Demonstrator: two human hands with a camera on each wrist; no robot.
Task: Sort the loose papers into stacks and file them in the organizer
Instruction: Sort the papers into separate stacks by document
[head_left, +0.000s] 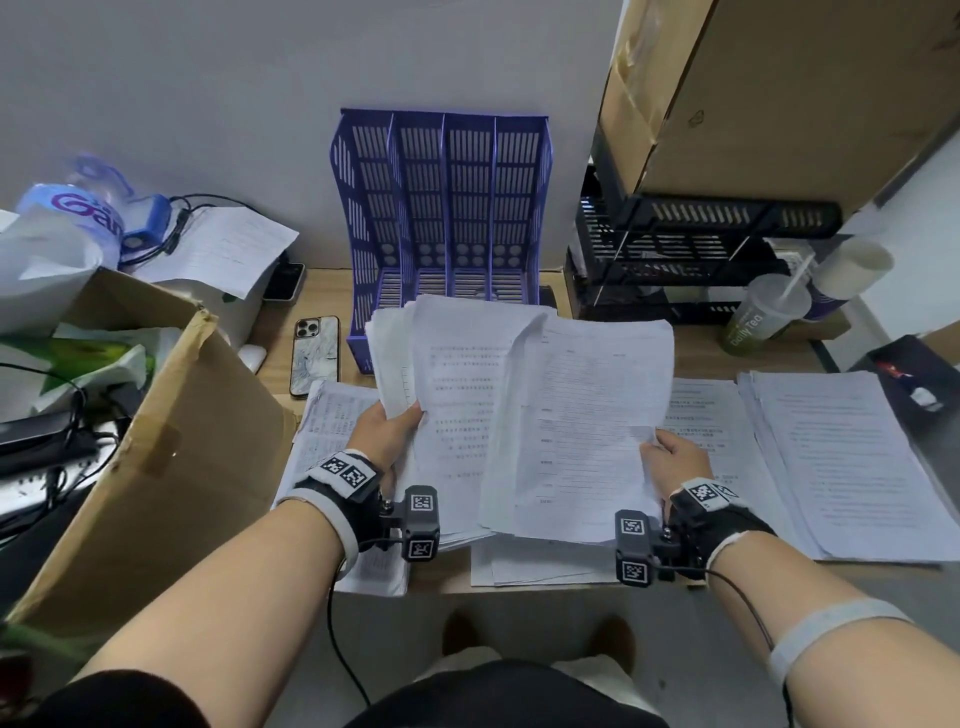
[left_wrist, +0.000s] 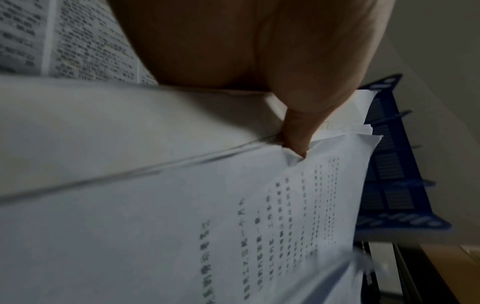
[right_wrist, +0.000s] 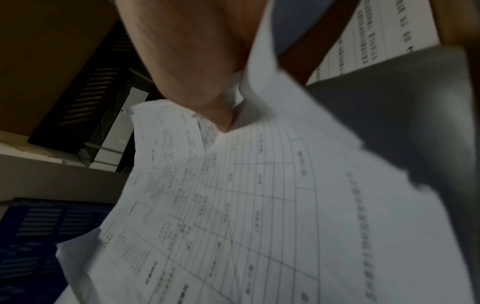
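Both hands hold paper above the desk. Left hand grips a thick bundle of papers at its left edge, thumb on top; right hand pinches a thinner set of sheets at its right edge. These 2 lots overlap and hide the front of the blue organizer, which stands at the back edge of the desk. Its 4 slots are only partly visible. More paper stacks lie toward the right edge. Both wrist views are dark and blurred, and the printed text is unreadable.
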